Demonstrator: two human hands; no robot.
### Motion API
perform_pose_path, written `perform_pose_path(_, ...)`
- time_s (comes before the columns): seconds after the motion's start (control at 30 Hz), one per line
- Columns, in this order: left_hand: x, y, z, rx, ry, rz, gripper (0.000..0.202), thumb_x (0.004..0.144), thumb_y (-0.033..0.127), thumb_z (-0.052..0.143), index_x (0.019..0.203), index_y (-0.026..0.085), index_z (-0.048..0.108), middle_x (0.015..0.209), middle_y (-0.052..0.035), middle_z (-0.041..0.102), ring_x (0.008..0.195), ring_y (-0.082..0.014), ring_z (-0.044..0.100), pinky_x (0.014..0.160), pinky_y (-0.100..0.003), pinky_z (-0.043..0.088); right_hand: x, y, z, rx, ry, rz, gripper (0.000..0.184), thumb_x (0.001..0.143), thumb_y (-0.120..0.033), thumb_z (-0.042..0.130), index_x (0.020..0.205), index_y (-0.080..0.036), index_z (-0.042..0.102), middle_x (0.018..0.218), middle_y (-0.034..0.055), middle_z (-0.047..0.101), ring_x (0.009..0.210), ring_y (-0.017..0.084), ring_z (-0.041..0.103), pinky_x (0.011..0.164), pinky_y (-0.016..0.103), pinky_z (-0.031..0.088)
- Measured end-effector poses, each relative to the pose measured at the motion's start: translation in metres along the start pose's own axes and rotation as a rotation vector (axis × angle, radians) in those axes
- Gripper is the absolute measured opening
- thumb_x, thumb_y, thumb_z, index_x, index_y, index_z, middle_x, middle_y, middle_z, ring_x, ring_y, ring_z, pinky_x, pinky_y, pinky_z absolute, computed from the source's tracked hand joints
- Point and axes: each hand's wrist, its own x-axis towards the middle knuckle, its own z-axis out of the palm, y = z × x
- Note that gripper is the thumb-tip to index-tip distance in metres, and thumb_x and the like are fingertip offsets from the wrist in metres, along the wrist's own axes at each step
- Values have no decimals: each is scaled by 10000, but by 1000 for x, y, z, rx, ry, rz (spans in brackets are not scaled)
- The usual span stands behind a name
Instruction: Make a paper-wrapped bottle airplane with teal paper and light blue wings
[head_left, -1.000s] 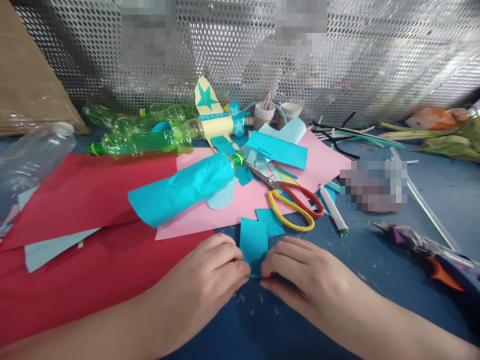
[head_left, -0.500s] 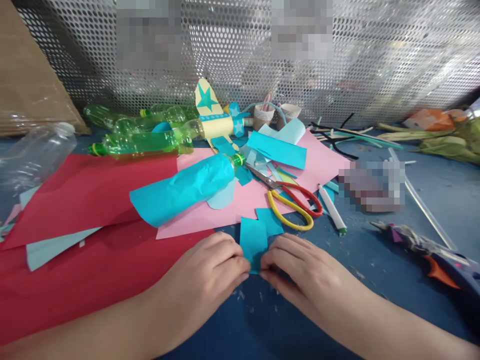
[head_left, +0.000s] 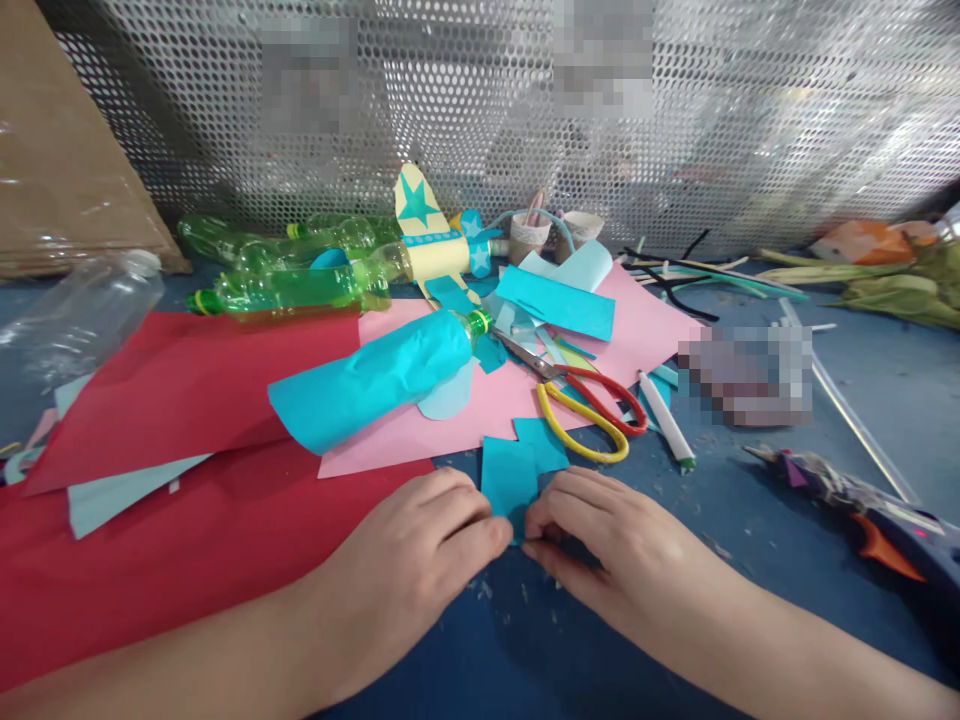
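Observation:
A small blue paper strip [head_left: 510,480] lies on the table between my two hands, its near edge pinched on both sides. My left hand [head_left: 442,540] is closed on the left side of that edge, the thumb on top. On the right side, my right hand [head_left: 592,530] grips the edge between thumb and curled fingers. Another blue paper scrap [head_left: 541,445] sits just behind the strip. Beyond it are scissors [head_left: 577,395] with one red and one yellow handle. A green bottle wrapped in blue paper [head_left: 375,375] rests behind my left hand.
Red paper [head_left: 202,400] and pink paper [head_left: 420,435] cover the left and middle. A yellow paper-covered bottle plane [head_left: 439,255] stands behind, beside green bottles [head_left: 285,285]. To the right lie a white marker [head_left: 666,420] and a glue gun [head_left: 855,500]. A perforated metal panel [head_left: 465,120] closes the back.
My left thumb has shifted slightly right along the strip's near edge. My right hand has barely moved. The whole view has moved a little, with the things on the table staying in place.

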Motion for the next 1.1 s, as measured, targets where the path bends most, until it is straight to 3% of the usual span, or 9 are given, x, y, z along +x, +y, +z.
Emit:
perform_pose_path(0.13,0,-3,-1,-36,12,18,273,978,144,371,920,155,638,805,-49,591,786,-177,520,681,-291,487,0,0,0,-11,-9,1,128,857,-76,548,813,-190,586,759,14,627,707,162,618,645,286,512)
perform_pose_path(0.37,4,-3,-3,-119,-30,-55,264,982,190,401,926,164,657,858,-42,627,822,-170,561,742,-299,511,0,-1,2,-11,-1,40,123,855,-70,551,818,-182,585,768,13,620,716,169,615,663,309,521)
perform_pose_path(0.83,-1,-4,3,54,56,41,270,982,132,346,969,131,616,854,-56,631,831,-188,572,760,-324,523,0,2,-3,72,7,-11,139,866,-65,544,858,-180,621,811,26,634,743,163,614,672,287,516)
perform_pose_path(0.93,2,-3,0,-6,34,1,236,980,172,394,952,157,628,841,-43,619,807,-176,563,718,-300,517,0,1,-1,60,27,1,138,853,-52,558,846,-174,624,803,29,634,742,169,619,671,291,520)
perform_pose_path(1.1,4,-2,0,-25,-17,-32,334,1007,194,312,922,160,633,860,-40,626,823,-168,570,733,-300,523,0,1,1,4,37,-10,123,844,-51,570,830,-162,622,791,34,632,727,178,617,664,306,528)
